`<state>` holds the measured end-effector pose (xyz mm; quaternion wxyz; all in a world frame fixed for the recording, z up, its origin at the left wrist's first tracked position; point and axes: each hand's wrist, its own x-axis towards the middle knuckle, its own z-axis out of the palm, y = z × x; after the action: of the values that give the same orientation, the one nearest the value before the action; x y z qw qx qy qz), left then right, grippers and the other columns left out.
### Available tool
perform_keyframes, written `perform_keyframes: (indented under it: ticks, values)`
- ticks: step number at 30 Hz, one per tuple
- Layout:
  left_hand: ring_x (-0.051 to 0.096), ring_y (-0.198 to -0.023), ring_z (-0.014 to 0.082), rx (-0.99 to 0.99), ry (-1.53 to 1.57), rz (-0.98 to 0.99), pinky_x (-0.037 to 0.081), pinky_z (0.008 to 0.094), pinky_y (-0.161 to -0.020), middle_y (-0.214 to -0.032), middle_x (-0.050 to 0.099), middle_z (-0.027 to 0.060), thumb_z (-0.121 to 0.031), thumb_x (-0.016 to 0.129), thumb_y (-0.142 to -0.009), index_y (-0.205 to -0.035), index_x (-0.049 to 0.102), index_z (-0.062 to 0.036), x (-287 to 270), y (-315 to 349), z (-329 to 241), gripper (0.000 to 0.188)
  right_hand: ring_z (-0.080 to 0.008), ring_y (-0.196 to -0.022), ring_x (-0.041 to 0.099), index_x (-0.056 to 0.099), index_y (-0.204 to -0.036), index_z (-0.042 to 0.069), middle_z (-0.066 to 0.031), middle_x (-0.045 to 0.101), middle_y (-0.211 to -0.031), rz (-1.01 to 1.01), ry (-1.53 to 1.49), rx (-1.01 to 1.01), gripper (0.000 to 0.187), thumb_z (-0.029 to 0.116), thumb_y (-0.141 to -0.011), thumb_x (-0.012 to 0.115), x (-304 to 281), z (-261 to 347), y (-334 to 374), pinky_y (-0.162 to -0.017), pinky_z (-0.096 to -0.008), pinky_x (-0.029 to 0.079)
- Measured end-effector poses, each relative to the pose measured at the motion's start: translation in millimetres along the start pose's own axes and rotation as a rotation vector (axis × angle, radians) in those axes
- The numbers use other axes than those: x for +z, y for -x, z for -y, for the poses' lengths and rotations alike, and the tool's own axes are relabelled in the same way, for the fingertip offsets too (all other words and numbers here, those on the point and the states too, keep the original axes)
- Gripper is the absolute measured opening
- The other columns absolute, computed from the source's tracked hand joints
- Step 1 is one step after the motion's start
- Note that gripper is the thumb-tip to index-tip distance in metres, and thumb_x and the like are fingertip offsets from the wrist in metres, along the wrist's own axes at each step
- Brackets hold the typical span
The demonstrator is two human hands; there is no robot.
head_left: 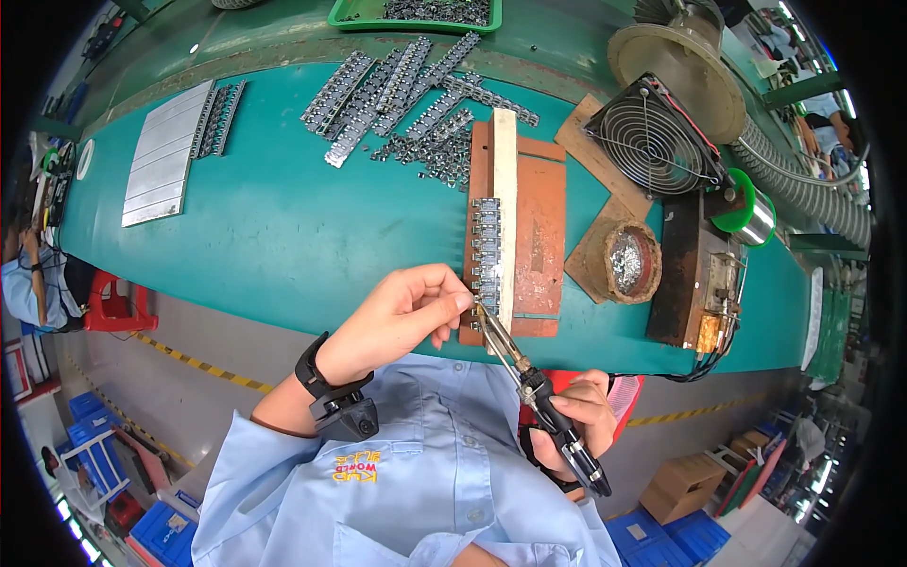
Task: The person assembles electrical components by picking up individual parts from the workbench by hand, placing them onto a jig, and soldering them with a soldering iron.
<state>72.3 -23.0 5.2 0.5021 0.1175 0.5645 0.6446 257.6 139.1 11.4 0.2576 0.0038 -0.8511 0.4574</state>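
My right hand (584, 425) grips a black soldering iron (557, 416) with a thin metal tube beside its shaft. The iron's tip meets the near end of a row of small dark circuit boards (487, 250). That row lies along a cream-coloured bar (504, 170) on a reddish-brown fixture board (540, 236). Close to the tip, the thumb and fingers of my left hand (411, 312) are pinched together at the row's edge. Whatever sits between those fingertips is too small to make out. A wrist strap with a small black camera (348, 416) is on my left forearm.
Beyond the fixture lie several strips of boards (378, 94) and a heap of small metal parts (430, 156). Metal plates (168, 156) rest far left. Rightward stand a fan (652, 137), a round pot (631, 263), a solder spool (756, 217) and an iron stand (713, 302).
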Motion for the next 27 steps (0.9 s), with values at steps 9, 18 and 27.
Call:
perform_keyframes:
  ticks: [9,18,27]
  values:
    - [0.049,-0.060,0.0049,0.002,0.002,-0.011,0.041,0.0199,-0.054,-0.067,0.052,-0.0016,-0.017,0.051,-0.091,-0.083,0.053,-0.0025,0.7,0.5,1.9,0.016,-0.0201,-0.059,0.048,0.054,-0.089,0.002,-0.0089,0.056,-0.069,-0.064,-0.030,0.031,0.037,0.028,-0.069,0.070,3.5,-2.3,3.0,-0.069,-0.0377,0.036]
    - [0.049,-0.060,0.0046,-0.003,0.001,-0.011,0.041,0.0199,-0.054,-0.067,0.052,-0.0018,-0.016,0.052,-0.090,-0.083,0.053,-0.0027,1.0,1.4,1.2,0.016,-0.0203,-0.059,0.048,0.054,-0.089,0.002,-0.0090,0.056,-0.069,-0.027,-0.023,0.033,0.036,0.028,-0.069,0.070,2.4,-2.0,0.7,-0.068,-0.0373,0.036]
    - [0.049,-0.059,0.0045,0.004,-0.004,-0.017,0.041,0.0197,-0.054,-0.067,0.052,-0.0018,-0.016,0.052,-0.090,-0.083,0.053,-0.0025,1.5,0.2,1.9,0.016,-0.0206,-0.056,0.050,0.053,-0.089,0.002,-0.0090,0.056,-0.066,0.005,0.016,-0.004,0.036,0.026,-0.068,0.071,-0.9,1.1,-0.2,-0.067,-0.0383,0.038]
